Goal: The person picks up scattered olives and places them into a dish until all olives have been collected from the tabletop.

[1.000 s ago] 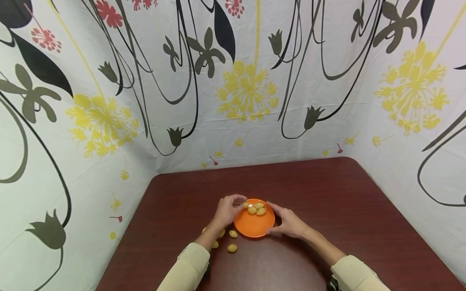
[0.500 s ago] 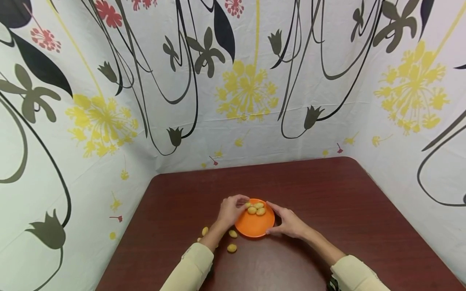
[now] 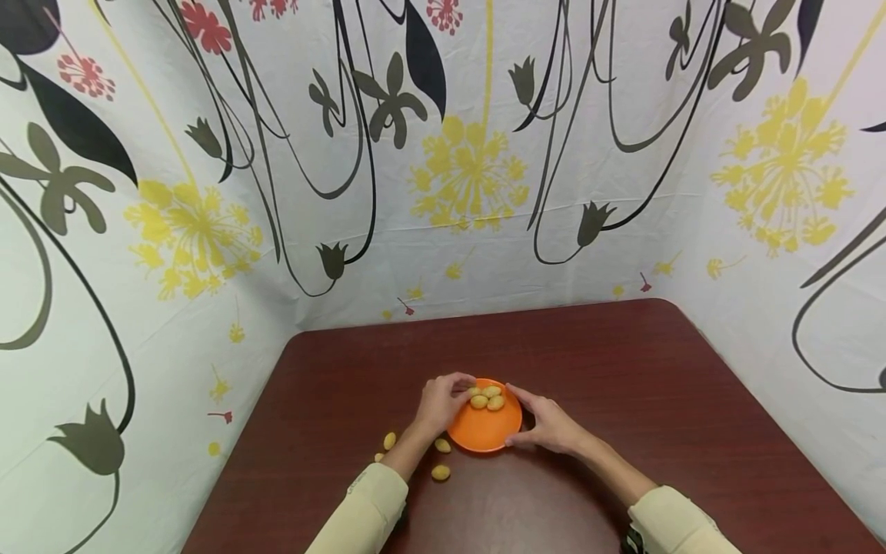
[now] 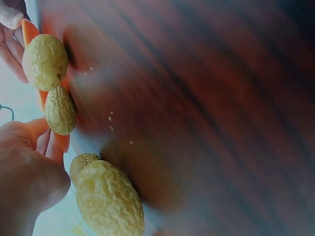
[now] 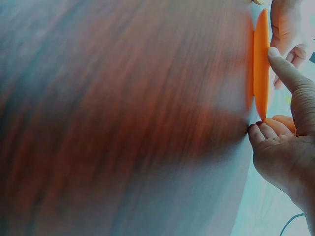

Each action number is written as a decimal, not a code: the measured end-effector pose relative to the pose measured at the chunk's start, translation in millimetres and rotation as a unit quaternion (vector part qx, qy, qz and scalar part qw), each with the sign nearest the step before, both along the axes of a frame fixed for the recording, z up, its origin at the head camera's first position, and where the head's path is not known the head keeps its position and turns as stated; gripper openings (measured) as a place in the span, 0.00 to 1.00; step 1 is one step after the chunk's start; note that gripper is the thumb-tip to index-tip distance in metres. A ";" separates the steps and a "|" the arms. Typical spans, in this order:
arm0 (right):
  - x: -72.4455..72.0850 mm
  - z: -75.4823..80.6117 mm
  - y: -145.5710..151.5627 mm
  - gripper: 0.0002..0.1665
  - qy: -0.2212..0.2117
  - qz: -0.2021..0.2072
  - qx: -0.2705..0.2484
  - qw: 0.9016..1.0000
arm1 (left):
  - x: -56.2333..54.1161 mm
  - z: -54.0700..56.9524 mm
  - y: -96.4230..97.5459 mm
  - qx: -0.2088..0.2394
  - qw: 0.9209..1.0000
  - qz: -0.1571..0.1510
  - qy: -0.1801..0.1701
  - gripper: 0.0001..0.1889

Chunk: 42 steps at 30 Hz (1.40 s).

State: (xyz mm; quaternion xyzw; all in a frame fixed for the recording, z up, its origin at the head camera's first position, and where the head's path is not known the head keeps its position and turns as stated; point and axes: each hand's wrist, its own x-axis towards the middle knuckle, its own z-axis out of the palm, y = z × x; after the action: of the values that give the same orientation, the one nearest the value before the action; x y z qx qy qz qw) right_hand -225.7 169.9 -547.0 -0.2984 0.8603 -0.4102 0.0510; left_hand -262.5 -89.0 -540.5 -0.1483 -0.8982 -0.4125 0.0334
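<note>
The potato [image 3: 474, 392] sits toward the far left of the orange plate [image 3: 481, 431], pinched in the left hand [image 3: 438, 404], whose thumb and fingers close narrowly about it. To judge by the loose potatoes [image 4: 110, 199], clear in the left wrist view, its wrinkled skin should give good grip; I'd expect it light and firm, but apt to roll, so best held across the middle. Other potatoes [image 3: 495, 402] lie just beside it. The plate looks light, stiff and smooth enough to skid; the right hand [image 3: 551, 425] holds its right rim between widely parted thumb and fingers. Around it spreads the dark worktop [image 3: 588, 362].
</note>
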 end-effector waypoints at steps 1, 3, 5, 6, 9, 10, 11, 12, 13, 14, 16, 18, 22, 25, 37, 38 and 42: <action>0.1 -0.1 -0.1 0.61 0.000 0.000 0.000 1.000 | 0.0 0.0 0.1 0.000 1.000 0.000 0.000 0.10; 0.1 -0.2 -0.2 0.61 -0.001 -0.001 0.001 1.000 | 0.2 -0.2 0.0 0.001 1.000 -0.001 -0.002 0.11; 0.1 -0.3 -0.3 0.61 0.000 -0.003 0.002 1.000 | 0.6 -0.6 -0.5 0.003 1.000 -0.003 0.000 0.11; 0.0 -0.2 -0.4 0.61 0.000 -0.003 0.003 1.000 | 0.6 -0.5 -0.9 0.004 1.000 -0.003 0.000 0.11; 0.1 0.2 -0.5 0.61 -0.002 -0.004 0.003 1.000 | 0.1 -0.5 -2.6 0.007 1.000 -0.002 0.005 0.11; 0.2 0.3 -0.5 0.61 -0.002 -0.004 0.003 1.000 | -0.3 -0.7 -3.3 0.008 1.000 -0.003 0.008 0.11; 0.3 0.4 -0.4 0.61 -0.003 -0.005 0.003 1.000 | -0.6 -0.7 -4.0 0.010 1.000 -0.001 0.008 0.12; 0.4 0.4 -0.3 0.61 -0.004 -0.005 0.003 1.000 | -0.8 -0.9 -4.7 0.011 1.000 -0.001 0.010 0.12; 0.4 0.5 -0.1 0.61 -0.004 -0.006 0.003 1.000 | -1.0 -0.9 -5.4 0.012 1.000 -0.001 0.011 0.12; 0.5 0.6 0.1 0.61 -0.003 -0.007 0.003 1.000 | -1.0 -0.7 -6.2 0.014 1.000 -0.001 0.010 0.12; 0.9 0.5 0.2 0.61 -0.004 -0.007 0.002 1.000 | -0.3 -0.3 -8.2 0.018 1.000 0.000 0.005 0.12; 1.4 0.0 -0.1 0.61 -0.005 -0.006 0.002 1.000 | 1.0 0.6 -11.2 0.022 1.000 0.000 0.004 0.12; 1.7 -0.6 -1.1 0.61 -0.006 -0.003 0.004 1.000 | 2.5 4.3 -19.0 0.022 1.000 -0.002 0.020 0.12; 1.1 -0.2 -1.1 0.61 -0.002 -0.005 0.004 1.000 | 2.3 9.5 -25.0 0.021 0.999 -0.003 0.034 0.12; 0.1 -0.4 1.0 0.62 0.008 -0.003 -0.001 1.000 | 9.6 20.5 -61.9 0.032 0.999 -0.010 0.015 0.14; 0.0 -0.5 1.0 0.62 0.009 -0.003 0.000 1.000 | 10.4 20.8 -65.2 0.032 0.999 -0.012 0.015 0.15; -0.2 -1.6 0.5 0.62 0.009 -0.003 -0.001 1.000 | 13.9 21.4 -78.2 0.028 0.999 -0.018 0.011 0.15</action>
State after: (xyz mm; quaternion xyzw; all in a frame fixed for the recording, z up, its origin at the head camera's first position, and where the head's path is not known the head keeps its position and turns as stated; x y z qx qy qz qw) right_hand -225.9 170.4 -548.6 -0.2995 0.8612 -0.4086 0.0419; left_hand -248.7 -167.2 -519.0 -0.1680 -0.8830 -0.4366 0.0396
